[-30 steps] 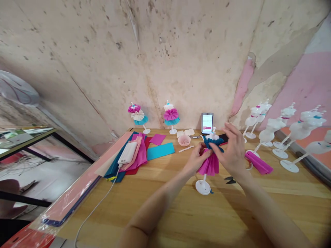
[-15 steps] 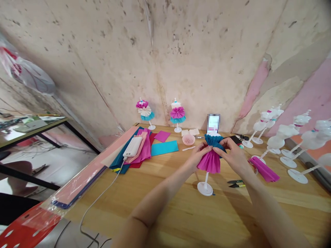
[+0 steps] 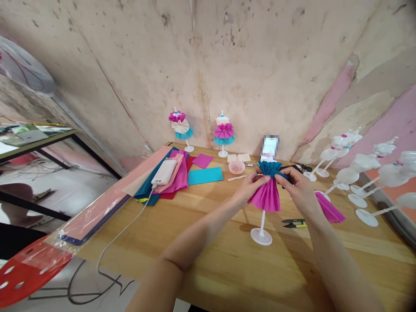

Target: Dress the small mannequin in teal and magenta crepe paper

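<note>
A miniature mannequin on a white stand wears a pleated magenta paper skirt below a gathered dark teal crepe paper piece. My left hand pinches the left side of the teal paper at the waist. On the other side, my right hand grips the same teal paper between thumb and fingers, and a flap of it sticks out there. The mannequin's body is hidden under the paper. Thread snips with a yellow-green part lie on the table below my right hand.
Two dressed mannequins stand by the wall, and several bare white ones at the right. A pink bowl of pins, a phone, a turquoise sheet, a magenta piece and a white power bank on stacked paper surround the work.
The head view has shifted slightly. Both hands stay on the teal paper at the waist, and the mannequin's base appears tilted a little differently.
</note>
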Action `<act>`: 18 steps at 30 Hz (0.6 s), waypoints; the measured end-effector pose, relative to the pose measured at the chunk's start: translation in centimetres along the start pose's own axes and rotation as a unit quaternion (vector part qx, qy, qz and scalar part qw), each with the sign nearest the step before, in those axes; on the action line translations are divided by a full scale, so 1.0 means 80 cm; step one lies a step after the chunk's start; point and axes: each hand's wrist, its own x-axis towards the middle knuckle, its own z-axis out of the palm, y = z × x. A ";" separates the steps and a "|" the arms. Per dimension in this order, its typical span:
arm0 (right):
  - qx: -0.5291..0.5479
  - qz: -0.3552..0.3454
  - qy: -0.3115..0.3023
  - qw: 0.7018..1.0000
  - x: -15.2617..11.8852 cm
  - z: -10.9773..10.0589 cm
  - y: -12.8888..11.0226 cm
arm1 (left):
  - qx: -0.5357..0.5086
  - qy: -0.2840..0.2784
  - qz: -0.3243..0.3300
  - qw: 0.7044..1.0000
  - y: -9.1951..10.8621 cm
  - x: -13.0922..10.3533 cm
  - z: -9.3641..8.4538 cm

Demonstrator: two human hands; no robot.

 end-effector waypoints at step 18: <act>0.020 0.026 -0.015 0.999 -0.002 -0.006 -0.009 | 0.009 -0.018 -0.003 1.000 -0.009 0.005 -0.005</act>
